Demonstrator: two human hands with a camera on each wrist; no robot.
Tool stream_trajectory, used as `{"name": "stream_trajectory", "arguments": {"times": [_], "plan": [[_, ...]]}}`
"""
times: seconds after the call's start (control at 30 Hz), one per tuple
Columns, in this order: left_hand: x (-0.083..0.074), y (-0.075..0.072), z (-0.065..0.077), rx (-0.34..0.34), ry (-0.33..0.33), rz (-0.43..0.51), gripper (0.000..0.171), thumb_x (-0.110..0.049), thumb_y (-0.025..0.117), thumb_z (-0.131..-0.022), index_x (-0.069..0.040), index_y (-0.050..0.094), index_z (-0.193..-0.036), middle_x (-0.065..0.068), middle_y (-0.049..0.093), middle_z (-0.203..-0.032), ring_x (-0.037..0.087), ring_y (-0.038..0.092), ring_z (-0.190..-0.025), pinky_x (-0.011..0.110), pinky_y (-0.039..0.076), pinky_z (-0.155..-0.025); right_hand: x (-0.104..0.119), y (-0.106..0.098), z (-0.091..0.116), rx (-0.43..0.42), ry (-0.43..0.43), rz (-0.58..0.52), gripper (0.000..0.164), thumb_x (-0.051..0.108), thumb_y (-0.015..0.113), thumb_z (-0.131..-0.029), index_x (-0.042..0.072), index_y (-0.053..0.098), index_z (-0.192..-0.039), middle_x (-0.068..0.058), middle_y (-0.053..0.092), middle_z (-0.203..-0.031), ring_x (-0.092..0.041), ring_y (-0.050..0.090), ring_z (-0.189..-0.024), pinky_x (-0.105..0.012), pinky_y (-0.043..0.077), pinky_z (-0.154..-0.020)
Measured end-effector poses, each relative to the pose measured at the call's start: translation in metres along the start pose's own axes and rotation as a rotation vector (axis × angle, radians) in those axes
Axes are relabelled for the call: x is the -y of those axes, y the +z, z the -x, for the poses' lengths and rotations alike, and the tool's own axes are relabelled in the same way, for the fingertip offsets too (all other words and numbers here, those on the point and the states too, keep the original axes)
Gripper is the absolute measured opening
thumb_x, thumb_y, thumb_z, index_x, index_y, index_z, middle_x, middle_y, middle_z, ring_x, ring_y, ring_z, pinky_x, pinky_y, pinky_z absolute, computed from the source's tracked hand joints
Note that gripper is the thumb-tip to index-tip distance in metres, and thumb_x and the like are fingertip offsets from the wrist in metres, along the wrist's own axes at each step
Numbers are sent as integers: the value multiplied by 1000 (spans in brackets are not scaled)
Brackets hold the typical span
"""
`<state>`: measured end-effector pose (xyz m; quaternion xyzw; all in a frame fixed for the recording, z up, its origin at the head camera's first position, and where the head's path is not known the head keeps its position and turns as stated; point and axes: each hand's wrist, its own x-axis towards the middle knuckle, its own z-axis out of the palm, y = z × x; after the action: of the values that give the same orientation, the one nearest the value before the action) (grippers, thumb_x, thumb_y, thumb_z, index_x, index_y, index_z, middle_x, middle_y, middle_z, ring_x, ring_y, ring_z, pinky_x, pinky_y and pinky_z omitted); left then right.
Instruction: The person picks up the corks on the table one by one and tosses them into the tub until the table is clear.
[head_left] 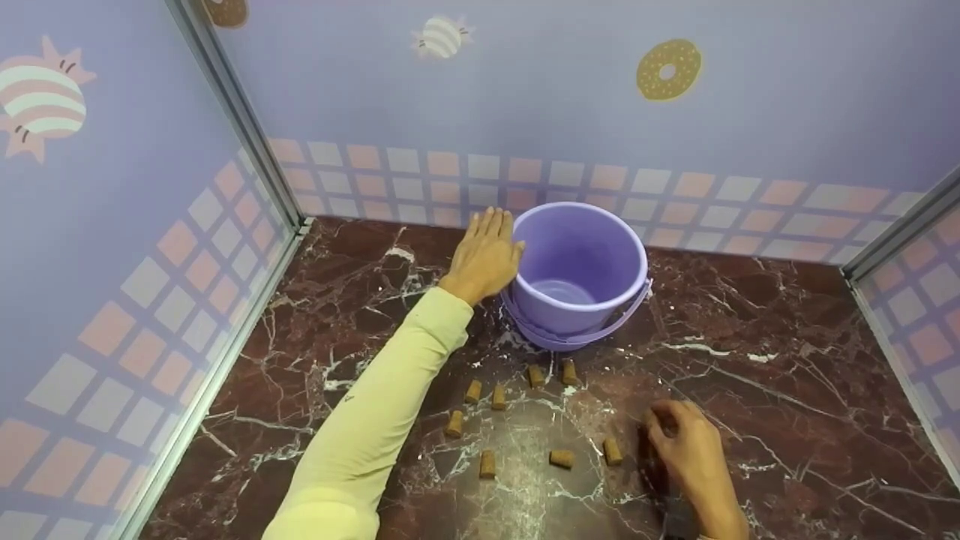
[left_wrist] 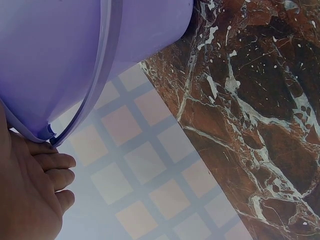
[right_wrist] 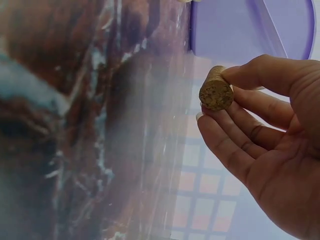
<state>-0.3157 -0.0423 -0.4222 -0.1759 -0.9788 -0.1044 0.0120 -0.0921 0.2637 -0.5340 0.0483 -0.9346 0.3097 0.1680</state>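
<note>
A purple bucket [head_left: 577,319] stands upright near the back wall, with its handle [head_left: 630,319] lowered along its side. My left hand [head_left: 484,255] lies against the bucket's left side, fingers extended and thumb at the rim. In the left wrist view the fingers [left_wrist: 57,170] touch the bucket beside the handle's joint. My right hand [head_left: 686,442] is low over the floor at the front right. It pinches a cork [right_wrist: 216,95] between thumb and fingers, as the right wrist view shows. Several more corks, among them one cork [head_left: 613,451] closest to that hand, lie scattered before the bucket.
The surface is dark red marble [head_left: 787,420] with white veins. A purple patterned wall [head_left: 525,90] rises behind the bucket, and side panels [head_left: 112,300] close in left and right. Loose corks [head_left: 487,463] lie between my two arms.
</note>
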Motion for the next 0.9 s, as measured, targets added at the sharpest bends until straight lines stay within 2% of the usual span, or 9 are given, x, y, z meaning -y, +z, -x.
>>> {"name": "stream_trajectory", "arguments": {"times": [0.13, 0.37, 0.63, 0.8, 0.9], "plan": [[0, 0, 0, -7, 1, -2, 65, -35, 31, -116, 6, 21, -165, 23, 18, -173, 34, 10, -162, 43, -2, -131, 2, -3, -3, -1, -6, -16, 16, -10, 80, -85, -6, 75, -100, -12, 70, -92, -30, 71, -80, -45, 62, -72], [-1, 0, 0, -17, 11, -38, 65, -36, 29, -116, 7, 23, -165, 23, 20, -172, 35, 12, -161, 46, 4, -132, 5, -5, -10, -52, -72, -19, 21, -15, 80, -81, -7, 75, -99, -14, 70, -93, -30, 71, -79, -42, 62, -69], [-1, -1, 1, -9, 2, -10, 65, -35, 31, -116, 6, 20, -165, 23, 18, -173, 35, 11, -162, 45, 2, -132, 15, -10, -20, -62, -67, -33, 18, -11, 80, -86, -6, 75, -103, -13, 70, -95, -30, 71, -82, -50, 62, -71], [-1, -1, 1, -4, 0, -7, 65, -36, 31, -116, 6, 20, -165, 23, 17, -173, 34, 10, -162, 44, 0, -132, 17, -12, -28, -124, -142, -24, 20, -14, 81, -82, -5, 76, -100, -12, 70, -91, -30, 70, -78, -48, 61, -69], [-1, -1, 1, 0, -4, -12, 65, -36, 30, -117, 6, 19, -166, 23, 17, -173, 34, 9, -162, 43, -2, -131, 18, -14, -33, -158, -190, -13, 22, -15, 82, -79, -5, 75, -98, -11, 69, -88, -30, 69, -74, -43, 59, -65]]}}
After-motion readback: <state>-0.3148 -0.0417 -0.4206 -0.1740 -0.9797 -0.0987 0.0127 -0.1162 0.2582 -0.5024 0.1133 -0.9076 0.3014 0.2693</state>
